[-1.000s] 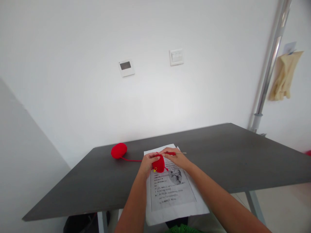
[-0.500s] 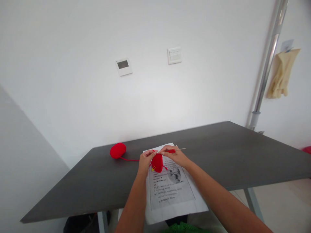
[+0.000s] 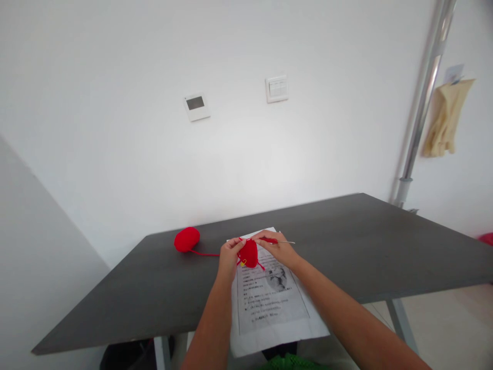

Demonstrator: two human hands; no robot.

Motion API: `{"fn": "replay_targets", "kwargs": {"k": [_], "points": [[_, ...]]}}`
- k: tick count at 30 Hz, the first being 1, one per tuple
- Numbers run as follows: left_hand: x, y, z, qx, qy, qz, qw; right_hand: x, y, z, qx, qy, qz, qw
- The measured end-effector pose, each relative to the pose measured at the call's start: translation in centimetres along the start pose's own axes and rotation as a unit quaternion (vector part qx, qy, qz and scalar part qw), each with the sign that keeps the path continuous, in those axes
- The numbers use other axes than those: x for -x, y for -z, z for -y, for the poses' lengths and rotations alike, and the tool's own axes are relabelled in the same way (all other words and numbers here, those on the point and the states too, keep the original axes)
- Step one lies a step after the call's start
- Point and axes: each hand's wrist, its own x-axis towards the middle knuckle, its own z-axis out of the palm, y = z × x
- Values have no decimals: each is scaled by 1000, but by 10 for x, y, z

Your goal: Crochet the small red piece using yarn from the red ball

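Observation:
A small red crochet piece (image 3: 249, 254) hangs between my hands above a printed sheet. My left hand (image 3: 230, 255) pinches its upper left edge, with a yellow stitch marker (image 3: 243, 262) dangling just below the fingers. In my right hand (image 3: 280, 248) is a crochet hook (image 3: 285, 242) with a red grip, its thin metal end sticking out to the right. The hook's tip meets the top of the piece, but the fingers hide the loop there. Red yarn (image 3: 204, 254) runs left from my left hand to a red yarn ball (image 3: 187, 239).
The printed paper (image 3: 275, 329) overhangs the front edge of the dark grey table (image 3: 346, 241). Behind the table rises a white wall with a switch (image 3: 277, 89) and a thermostat panel (image 3: 197, 107). Cream gloves (image 3: 447, 121) hang at the right, beside a metal pole (image 3: 423, 97).
The hook has tilted in my right hand, its free end dipping slightly. The crochet piece has risen a little, while the yarn ball and paper stay in place.

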Motion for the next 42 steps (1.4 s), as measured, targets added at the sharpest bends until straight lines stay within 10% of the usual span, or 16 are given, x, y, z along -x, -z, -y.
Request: {"fn": "replay_targets", "kwargs": {"k": [17, 42], "points": [[5, 0, -7, 21, 74, 47, 996, -2, -1, 5, -141, -63, 35, 987], [6, 4, -10, -38, 64, 64, 995, 0, 5, -5, 55, 64, 50, 995]]}}
